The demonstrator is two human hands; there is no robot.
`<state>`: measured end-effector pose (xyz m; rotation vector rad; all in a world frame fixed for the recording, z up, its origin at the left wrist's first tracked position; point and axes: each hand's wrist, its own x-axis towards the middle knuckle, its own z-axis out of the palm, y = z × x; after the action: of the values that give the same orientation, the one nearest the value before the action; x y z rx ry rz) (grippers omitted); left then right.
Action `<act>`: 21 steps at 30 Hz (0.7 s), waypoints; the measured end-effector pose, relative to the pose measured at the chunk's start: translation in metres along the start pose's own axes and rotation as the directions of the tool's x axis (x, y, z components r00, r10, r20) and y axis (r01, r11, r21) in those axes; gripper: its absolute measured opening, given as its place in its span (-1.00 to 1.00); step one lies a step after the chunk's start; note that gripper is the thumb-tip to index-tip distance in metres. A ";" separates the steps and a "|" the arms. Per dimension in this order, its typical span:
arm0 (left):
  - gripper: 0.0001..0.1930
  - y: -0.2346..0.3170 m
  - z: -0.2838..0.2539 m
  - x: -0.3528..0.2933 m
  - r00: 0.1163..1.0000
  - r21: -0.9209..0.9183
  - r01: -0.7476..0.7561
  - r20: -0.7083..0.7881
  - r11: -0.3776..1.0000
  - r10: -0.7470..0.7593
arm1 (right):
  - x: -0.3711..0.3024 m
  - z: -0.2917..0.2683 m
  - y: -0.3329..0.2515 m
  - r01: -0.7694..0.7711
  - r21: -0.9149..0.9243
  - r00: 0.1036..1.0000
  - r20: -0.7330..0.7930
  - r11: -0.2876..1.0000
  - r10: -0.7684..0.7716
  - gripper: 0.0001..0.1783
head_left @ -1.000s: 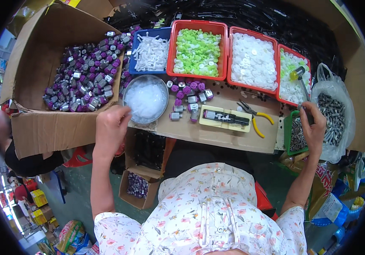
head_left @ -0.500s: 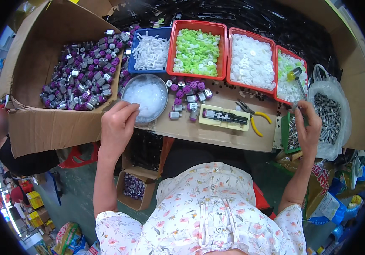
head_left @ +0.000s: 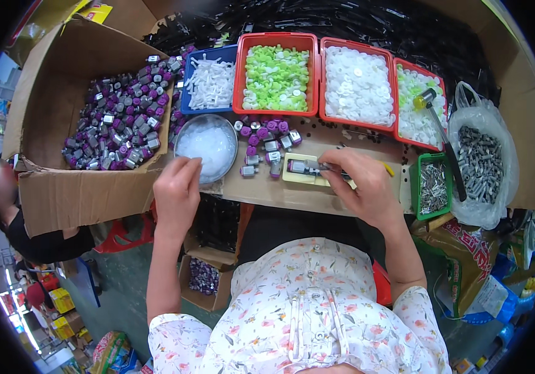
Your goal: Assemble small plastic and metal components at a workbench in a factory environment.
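My left hand (head_left: 179, 190) is in a pinch at the near edge of a round metal bowl (head_left: 235, 149) with whitish, translucent grease-like stuff (head_left: 208, 146). Whatever its fingertips hold is hidden. My right hand (head_left: 362, 184) reaches over a cream-coloured holder (head_left: 292, 177), its fingers pinching a small grey part (head_left: 324, 166) that is only partly visible. In the holder lies a black assembly with a silver-and-purple motor (head_left: 297, 166) at its left end; my fingers cover the right end. Several loose purple-capped motors (head_left: 272, 146) lie between bowl and holder.
A cardboard box (head_left: 86, 193) of motors stands left. Behind are a blue tray (head_left: 186, 103) and red trays (head_left: 277, 113) of plastic pieces. At right, a mallet (head_left: 445, 140) leans over a green tray (head_left: 415, 187) of metal pins beside a plastic bag (head_left: 505, 168) of grey parts. Pliers (head_left: 389, 168) are mostly hidden.
My right hand has come from the green tray and bag leftward to the holder, bringing the small grey part. My left hand stays pinched by the bowl. The view has shifted slightly.
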<state>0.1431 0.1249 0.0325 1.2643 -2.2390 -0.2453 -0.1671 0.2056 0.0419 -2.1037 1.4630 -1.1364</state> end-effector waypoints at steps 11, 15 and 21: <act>-0.87 0.003 -0.003 -0.025 0.988 -0.172 0.139 0.090 0.975 -0.125 | -0.005 -0.001 0.004 -0.048 -0.030 0.998 0.040 0.998 0.049 -0.79; -0.86 0.006 -0.004 -0.026 0.954 -0.429 0.299 0.155 0.852 -0.257 | -0.003 0.007 0.000 -0.045 -0.013 0.998 0.043 0.999 0.046 -0.78; -0.87 0.043 0.017 -0.017 0.910 -0.771 0.405 0.290 0.491 -0.295 | -0.004 0.021 -0.009 0.017 0.058 0.993 0.113 0.998 -0.023 -0.78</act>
<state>0.1093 0.1604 0.0296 1.1252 -1.5176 -1.3938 -0.1459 0.2097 0.0329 -2.1117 1.3458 -1.0351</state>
